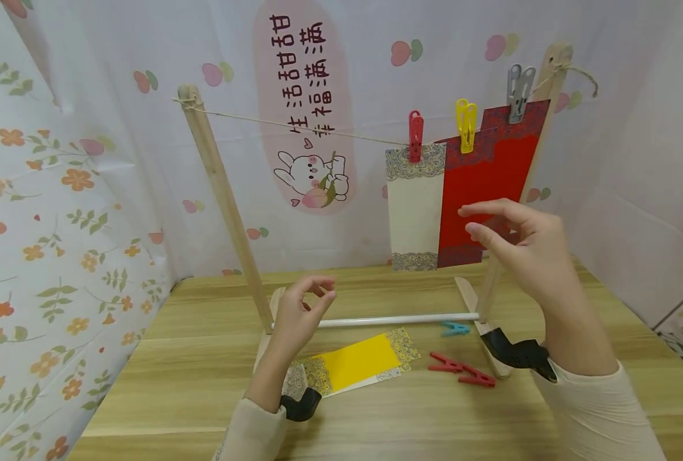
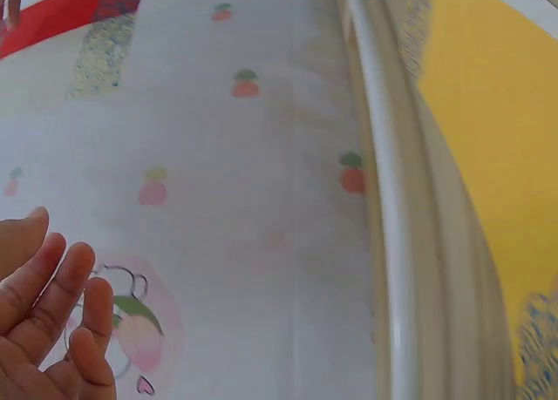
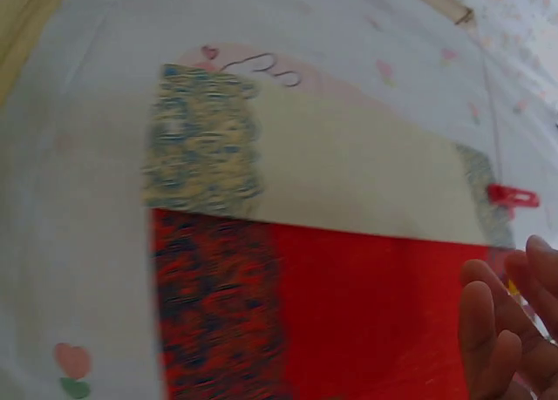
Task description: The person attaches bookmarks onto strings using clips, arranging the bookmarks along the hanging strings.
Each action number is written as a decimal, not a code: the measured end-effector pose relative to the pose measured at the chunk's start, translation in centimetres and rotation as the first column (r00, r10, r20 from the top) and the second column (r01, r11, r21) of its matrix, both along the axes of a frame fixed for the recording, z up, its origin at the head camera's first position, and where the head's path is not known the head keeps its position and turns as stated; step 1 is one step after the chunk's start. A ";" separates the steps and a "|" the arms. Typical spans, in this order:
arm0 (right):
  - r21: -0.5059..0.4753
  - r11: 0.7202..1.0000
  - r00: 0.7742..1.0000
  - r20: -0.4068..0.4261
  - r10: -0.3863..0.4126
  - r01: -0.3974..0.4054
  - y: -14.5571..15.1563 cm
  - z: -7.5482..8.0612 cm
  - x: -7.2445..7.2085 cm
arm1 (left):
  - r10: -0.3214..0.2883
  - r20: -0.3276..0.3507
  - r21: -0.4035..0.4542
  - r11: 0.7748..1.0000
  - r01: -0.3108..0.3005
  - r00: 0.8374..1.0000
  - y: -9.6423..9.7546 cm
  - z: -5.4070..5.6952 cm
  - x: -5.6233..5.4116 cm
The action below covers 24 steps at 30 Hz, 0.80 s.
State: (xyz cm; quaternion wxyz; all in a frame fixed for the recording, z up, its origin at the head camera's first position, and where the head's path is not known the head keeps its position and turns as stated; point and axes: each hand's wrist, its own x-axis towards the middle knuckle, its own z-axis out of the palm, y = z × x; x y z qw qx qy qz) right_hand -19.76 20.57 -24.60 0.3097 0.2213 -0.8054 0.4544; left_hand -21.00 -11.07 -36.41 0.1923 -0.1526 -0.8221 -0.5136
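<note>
My right hand (image 1: 528, 250) is raised in front of red patterned paper (image 1: 491, 179), thumb and fingers apart and nothing between them. Beside the red paper hangs a cream paper strip (image 1: 415, 211) with patterned ends. A red clothespin (image 1: 415, 137) clips the cream strip to a string; yellow (image 1: 466, 127) and grey (image 1: 519, 95) clothespins are on the red paper, which looks like two overlapping pieces. Lower left, my left hand (image 1: 301, 314) hovers with loosely bent fingers and holds nothing. Below it on the table lies a yellow patterned strip (image 1: 361, 362), a white one partly hidden beneath.
Two wooden posts, left (image 1: 223, 186) and right (image 1: 549, 83), carry the string (image 1: 295, 126). A white rod (image 1: 387, 321) joins them low down. Red clothespins (image 1: 477, 376) and a blue clothespin (image 1: 455, 329) lie on the wooden table (image 1: 191, 371). A printed cloth hangs behind.
</note>
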 end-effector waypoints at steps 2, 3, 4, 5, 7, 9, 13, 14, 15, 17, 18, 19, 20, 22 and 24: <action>0.003 1.000 1.000 0.026 0.004 -0.005 0.5 -1.1 0.0 | 0.007 0.000 -0.017 1.000 -0.007 1.000 -0.4 -0.4 0.2; 0.014 1.000 0.999 0.043 0.011 -0.011 0.7 -1.7 0.0 | 0.009 -0.003 -0.023 1.000 -0.009 1.000 -0.5 -0.6 0.2; 0.037 0.999 0.998 0.067 0.009 -0.011 1.0 -2.3 0.0 | 0.006 -0.006 -0.025 1.000 -0.006 1.000 -0.5 -0.7 0.2; 0.067 0.998 0.995 0.095 0.005 -0.012 1.2 -2.9 0.0 | -0.001 -0.005 -0.027 1.000 0.001 1.000 -0.6 -0.9 0.2; 0.138 0.990 0.987 0.159 0.005 -0.027 1.8 -4.0 0.0 | -0.014 0.003 -0.037 0.999 0.014 1.000 -0.5 -1.4 0.3; 0.206 0.977 0.976 0.216 0.011 -0.057 2.1 -5.0 -0.2 | -0.020 0.014 -0.066 0.998 0.021 1.000 -0.5 -1.9 0.2; 0.264 0.956 0.945 0.326 0.034 -0.125 2.6 -7.2 -0.7 | -0.049 0.076 -0.161 0.985 0.061 0.996 -0.3 -2.8 0.1; 0.265 0.953 0.934 0.356 0.046 -0.147 2.7 -7.7 -0.9 | -0.065 0.101 -0.181 0.980 0.083 0.993 -0.3 -2.9 0.1; 0.263 0.950 0.921 0.385 0.058 -0.170 2.8 -8.3 -1.1 | -0.086 0.123 -0.198 0.974 0.109 0.989 -0.3 -3.0 0.1; 0.264 0.940 0.895 0.437 0.083 -0.217 2.9 -9.4 -1.5 | -0.133 0.186 -0.222 0.960 0.173 0.974 -0.3 -3.2 0.0; 0.265 0.933 0.882 0.460 0.099 -0.243 2.9 -9.9 -1.7 | -0.157 0.219 -0.228 0.951 0.207 0.963 -0.3 -3.3 -0.1; 0.265 0.926 0.871 0.477 0.117 -0.270 2.9 -10.4 -1.9 | -0.179 0.251 -0.230 0.943 0.238 0.951 -0.3 -3.3 -0.1; 0.266 0.918 0.859 0.495 0.132 -0.295 2.9 -10.9 -2.1 | -0.200 0.276 -0.233 0.935 0.267 0.940 -0.3 -3.4 -0.1; 0.267 0.897 0.831 0.530 0.168 -0.351 2.9 -11.7 -2.4 | -0.224 0.326 -0.234 0.922 0.308 0.918 -0.2 -3.6 -0.1; 0.246 0.874 0.791 0.572 0.218 -0.419 3.0 -12.4 -2.7 | -0.233 0.360 -0.234 0.915 0.329 0.904 0.0 -3.7 -0.1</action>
